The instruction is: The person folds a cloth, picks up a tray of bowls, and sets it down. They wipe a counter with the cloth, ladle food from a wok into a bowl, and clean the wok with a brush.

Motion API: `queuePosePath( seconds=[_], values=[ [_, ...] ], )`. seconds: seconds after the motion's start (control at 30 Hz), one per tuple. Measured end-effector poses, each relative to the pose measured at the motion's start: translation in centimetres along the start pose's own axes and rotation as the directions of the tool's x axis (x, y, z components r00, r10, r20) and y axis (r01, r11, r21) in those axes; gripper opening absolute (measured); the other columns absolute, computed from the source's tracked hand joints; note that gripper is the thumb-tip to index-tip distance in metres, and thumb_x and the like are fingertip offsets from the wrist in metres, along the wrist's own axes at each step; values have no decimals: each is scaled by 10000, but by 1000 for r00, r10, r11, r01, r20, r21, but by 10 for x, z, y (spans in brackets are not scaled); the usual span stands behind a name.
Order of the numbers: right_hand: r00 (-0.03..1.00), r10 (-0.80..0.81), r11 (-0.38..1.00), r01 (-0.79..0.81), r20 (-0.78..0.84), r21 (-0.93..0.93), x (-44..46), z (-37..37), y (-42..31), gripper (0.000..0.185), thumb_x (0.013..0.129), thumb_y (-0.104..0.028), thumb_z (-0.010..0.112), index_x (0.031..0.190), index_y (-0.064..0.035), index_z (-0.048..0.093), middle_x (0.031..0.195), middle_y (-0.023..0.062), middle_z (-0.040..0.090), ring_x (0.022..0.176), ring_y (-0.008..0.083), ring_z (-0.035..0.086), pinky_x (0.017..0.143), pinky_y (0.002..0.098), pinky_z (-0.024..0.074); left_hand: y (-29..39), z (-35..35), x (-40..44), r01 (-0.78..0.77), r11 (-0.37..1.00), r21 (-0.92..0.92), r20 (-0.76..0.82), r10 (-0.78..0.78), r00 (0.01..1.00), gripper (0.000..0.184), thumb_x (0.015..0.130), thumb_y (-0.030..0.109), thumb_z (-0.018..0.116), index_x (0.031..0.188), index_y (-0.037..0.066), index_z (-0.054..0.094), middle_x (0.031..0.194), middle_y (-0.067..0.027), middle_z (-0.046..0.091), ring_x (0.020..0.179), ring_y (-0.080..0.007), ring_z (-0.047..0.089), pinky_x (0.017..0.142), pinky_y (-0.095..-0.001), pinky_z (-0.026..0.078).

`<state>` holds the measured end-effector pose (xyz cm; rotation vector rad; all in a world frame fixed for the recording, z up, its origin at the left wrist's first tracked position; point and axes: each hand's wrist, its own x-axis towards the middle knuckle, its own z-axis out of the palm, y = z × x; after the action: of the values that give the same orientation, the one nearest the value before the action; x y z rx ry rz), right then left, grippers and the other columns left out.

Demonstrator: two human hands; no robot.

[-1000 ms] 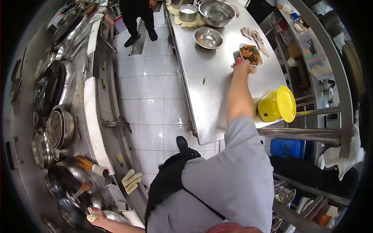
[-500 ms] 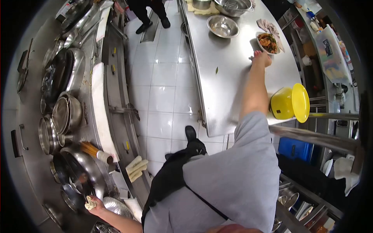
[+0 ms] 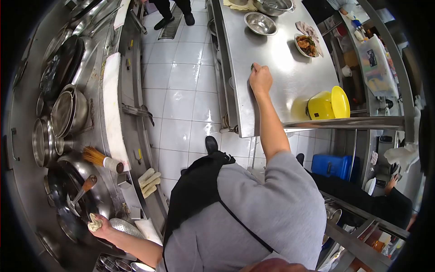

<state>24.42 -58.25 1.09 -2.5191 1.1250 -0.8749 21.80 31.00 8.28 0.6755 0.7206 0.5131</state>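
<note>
My right hand [image 3: 261, 80] is over the steel table [image 3: 283, 97] near its left edge, its fingers pinched on a small green leaf [image 3: 252, 66]. Beyond it on the table are an empty metal bowl [image 3: 261, 23] and, further right, a white dish [image 3: 299, 47] of cooked orange-brown food with greens [image 3: 307, 46]. A crumpled cloth [image 3: 310, 31] lies beside the dish. At the lower left, my left hand [image 3: 105, 227] is closed on a folded pale cloth [image 3: 94, 222], near a wok and a ladle with a wooden handle [image 3: 89, 183].
A yellow container [image 3: 320, 105] with a round yellow lid stands at the table's right corner. Pots [image 3: 74, 111] and a bamboo brush [image 3: 94, 156] line the left stove. Another person's legs [image 3: 183, 7] are at the top; a person in black [image 3: 380, 204] is at right.
My right hand has left the food dish, moved left across the table and closed on the leaf. The dish stays near the crumpled cloth. My left hand still holds its cloth.
</note>
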Motion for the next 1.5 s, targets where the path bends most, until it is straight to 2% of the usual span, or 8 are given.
queuePosePath(
  seconds=[0.17, 0.3, 0.6, 0.73, 0.93, 1.17, 1.4, 1.5],
  values=[
    [908, -349, 889, 399, 233, -225, -7, -4, -11, 263, 888, -178, 542, 832, 20, 705, 921, 214, 685, 884, 382, 638, 845, 491, 487, 2, -56, 51, -417, 715, 562, 434, 174, 884, 278, 891, 225, 499, 954, -27, 598, 947, -196, 664, 845, -306, 641, 621, -374, 526],
    [875, -467, 817, 482, 127, -316, -29, 2, -27, 615, 905, -568, 582, 744, 16, 684, 801, 229, 665, 778, 392, 654, 749, 496, 507, -9, 3, -6, -116, 993, 2, -28, 116, 993, 240, 866, 299, 528, 811, 89, 630, 767, -120, 639, 648, -308, 610, 537, -420, 506],
    [898, -391, 832, 439, 202, -340, -34, 15, -46, 284, 895, -270, 614, 775, -34, 719, 758, 162, 707, 718, 350, 696, 643, 452, 544, -29, 42, -27, -44, 992, -119, -35, 41, 999, 192, 860, 314, 544, 779, 154, 611, 728, -33, 614, 673, -254, 631, 477, -351, 505],
    [879, -352, 930, 290, 323, 225, -61, -14, -152, 302, 868, -321, 713, 951, -33, 747, 766, 144, 721, 694, 254, 686, 659, 389, 512, -32, 40, -17, -5, 989, -150, -52, -3, 999, 158, 843, 299, 571, 845, 146, 612, 767, -30, 626, 685, -247, 640, 490, -345, 507],
    [528, -796, 384, 59, 298, 921, -184, -55, -421, 209, 897, -172, 721, 999, 11, 723, 718, -42, 601, 565, 12, 458, 474, 176, 329, -49, 39, -9, 12, 980, -196, -45, -21, 999, 137, 860, 253, 597, 915, 128, 612, 802, -64, 646, 683, -246, 651, 476, -346, 505],
    [112, -993, 75, 462, 26, 883, -371, -25, -659, 220, 864, -269, 684, 857, -57, 745, 853, 177, 708, 828, 383, 685, 787, 452, 541, -49, 44, -20, 59, 982, -180, -52, -69, 996, 180, 815, 242, 669, 931, 123, 602, 809, -65, 655, 675, -251, 677, 466, -360, 506],
    [-575, -740, -266, 726, 348, 634, -330, -43, -649, 560, 811, -448, 719, 1141, -5, 629, 987, 247, 678, 926, 415, 659, 856, 473, 514, -51, -2, -64, 125, 969, -213, 145, -95, 985, 314, 836, 178, 746, 1070, 74, 566, 957, -105, 638, 826, -241, 668, 626, -383, 577],
    [-488, -705, 95, 654, 514, 750, -313, -35, -594, 645, 793, -213, 755, 1336, -3, 476, 879, 233, 662, 879, 383, 670, 787, 444, 520, -50, -7, -105, 17, 992, -123, 113, -3, 994, 364, 763, 21, 702, 1103, 8, 571, 925, -130, 653, 799, -246, 678, 717, -407, 600]
  ],
)
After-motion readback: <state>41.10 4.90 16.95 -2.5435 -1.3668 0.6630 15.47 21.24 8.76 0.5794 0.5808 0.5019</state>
